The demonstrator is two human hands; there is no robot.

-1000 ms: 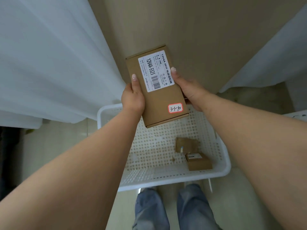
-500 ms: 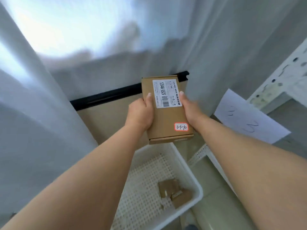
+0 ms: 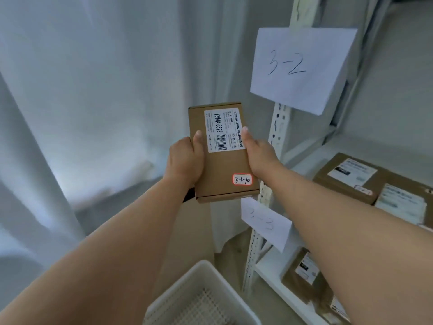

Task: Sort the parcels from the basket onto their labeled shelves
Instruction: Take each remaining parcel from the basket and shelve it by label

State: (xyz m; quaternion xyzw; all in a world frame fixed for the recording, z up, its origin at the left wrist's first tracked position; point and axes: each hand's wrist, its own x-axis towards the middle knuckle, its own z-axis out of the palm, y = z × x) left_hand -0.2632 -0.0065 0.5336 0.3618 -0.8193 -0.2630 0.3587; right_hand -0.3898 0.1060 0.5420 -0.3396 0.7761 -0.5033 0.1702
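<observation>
While both hands hold it up in front of the white perforated metal shelving upright (image 3: 276,127), the flat brown cardboard parcel (image 3: 221,160) faces the camera with its labelled side showing. The left hand (image 3: 185,161) grips the parcel's left edge, thumb lying on the front face and the other fingers curled behind; the right hand (image 3: 259,153) grips the right edge in the same way, its thumb tip touching the white printed label (image 3: 223,130). That label reads "12V4A-5525" in large type, with "12V4A 48W" and some Chinese characters along its right side and a barcode near its lower end; the fine print is too small to read. Near the parcel's lower right corner sits a small red-bordered white sticker (image 3: 242,179) handwritten "3-1-10".

Fixed to the upright, above and right of the parcel, a white paper sheet (image 3: 302,66) is handwritten "3-2". Lower on the same upright, just below the parcel, a smaller white paper sheet (image 3: 267,222) reads faintly "3-3". Right of the upright, brown cardboard boxes (image 3: 346,177) with white labels lie on the white shelf board (image 3: 307,160); their print is blurred. More brown boxes (image 3: 302,275) lie on the board below. Left of the upright's foot, a corner of the white perforated plastic basket (image 3: 201,299) shows. Pale curtains (image 3: 93,102) hang left of the upright.
</observation>
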